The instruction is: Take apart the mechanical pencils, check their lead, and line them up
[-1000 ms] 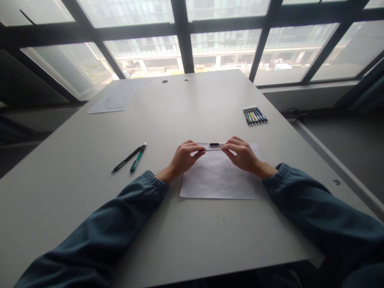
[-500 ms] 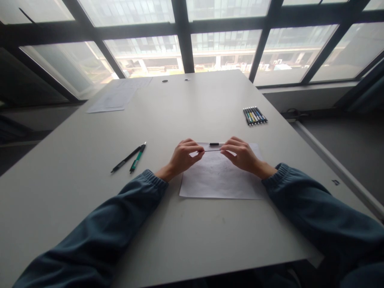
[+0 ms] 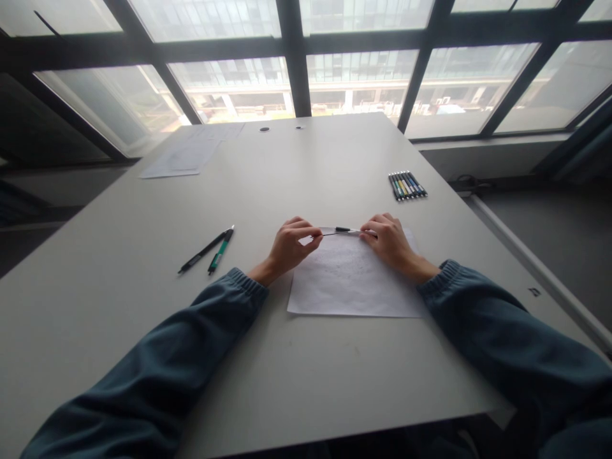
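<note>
**Inspector:** Report the state of the person's left hand (image 3: 288,247).

**Recorder:** Fingers curled, thumb and forefinger pinched together on the near-left end of a thin rod (image 3: 335,233). The hand is nearly closed; no other item is in it.

**Inspector:** And the right hand (image 3: 391,242)?

**Recorder:** Same form. Fingers bent inward, tips closed on the opposite end of the thin rod. The palm faces down, close over the sheet of paper (image 3: 354,290).

**Inspector:** Position of the thin rod?

**Recorder:** It spans the gap between the two hands, roughly level, just above the far edge of the sheet of paper. A small black piece sits on it near the right hand. Whether the rod is a pen part or a refill cannot be told; it is too slender to resolve.

**Inspector:** Supporting surface?

**Recorder:** A pale table (image 3: 306,166). The sheet of paper lies flat on it, directly before the person, between the two dark sleeves.

**Inspector:** Adjacent items?

**Recorder:** Left of the left hand, well apart: a black pen (image 3: 198,255) and a green pen (image 3: 220,248), lying side by side at a slant. Far right: a row of pens (image 3: 407,184), laid parallel and touching. Far left corner: loose papers (image 3: 184,156).
</note>
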Available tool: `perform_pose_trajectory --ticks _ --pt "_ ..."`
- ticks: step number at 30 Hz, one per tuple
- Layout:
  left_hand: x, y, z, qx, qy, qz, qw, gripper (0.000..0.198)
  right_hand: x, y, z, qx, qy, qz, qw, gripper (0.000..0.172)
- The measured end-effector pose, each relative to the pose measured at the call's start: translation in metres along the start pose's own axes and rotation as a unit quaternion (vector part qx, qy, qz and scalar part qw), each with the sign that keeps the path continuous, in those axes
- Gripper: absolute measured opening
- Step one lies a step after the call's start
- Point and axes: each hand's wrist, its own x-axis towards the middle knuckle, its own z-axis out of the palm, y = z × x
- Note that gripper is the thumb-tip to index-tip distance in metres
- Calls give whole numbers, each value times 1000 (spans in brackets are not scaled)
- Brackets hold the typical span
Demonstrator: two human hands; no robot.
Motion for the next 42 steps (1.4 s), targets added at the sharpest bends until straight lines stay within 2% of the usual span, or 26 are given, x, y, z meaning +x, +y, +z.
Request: perform_pose_trajectory --ticks 3,9,14,28,35,42 --pt "0 -4 -3 -2 20 -25 999 15 0 -1 -1 10 12 5 1000 8" --pt "0 -18 -10 28 100 -88 991 16 -1 5 1 52 126 44 990 4" --pt "0 -19 -9 36 80 -75 993 16 -1 7 0 64 175 44 981 3" --pt "0 -15 -6 24 33 -43 998 16 -1 1 -3 52 136 20 989 6" --pt "-2 -17 -2 57 -2 -12 998 18 -2 -7 -6 30 102 -28 994 6" --pt "-2 -12 -1 80 -38 7 996 18 1 -7 -1 60 47 -81 994 5"
